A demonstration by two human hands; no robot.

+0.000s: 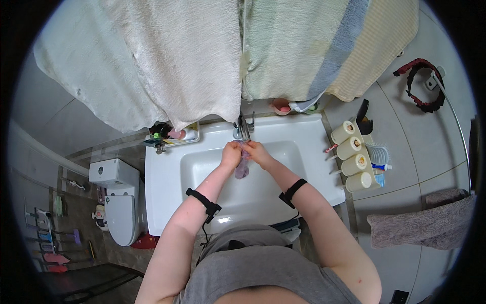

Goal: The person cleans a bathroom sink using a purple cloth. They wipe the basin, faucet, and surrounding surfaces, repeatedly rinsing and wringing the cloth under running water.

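A small wet purple cloth [242, 170] hangs from between my two hands over the white ceramic washbasin [243, 197]. My left hand [231, 155] grips it from the left, and my right hand [257, 152] pinches it from the right. Both hands are close together just under the spout of the metal faucet [244, 129]. The upper part of the cloth is mostly hidden by my fingers. Whether water is running cannot be made out. Each forearm wears a black strap.
Large towels [197, 60] hang above the basin's back edge. A tray of toiletries [193, 133] stands at its back left corner. Several cream cups [349, 149] sit in a wall rack at the right. A toilet [120, 216] stands at the left.
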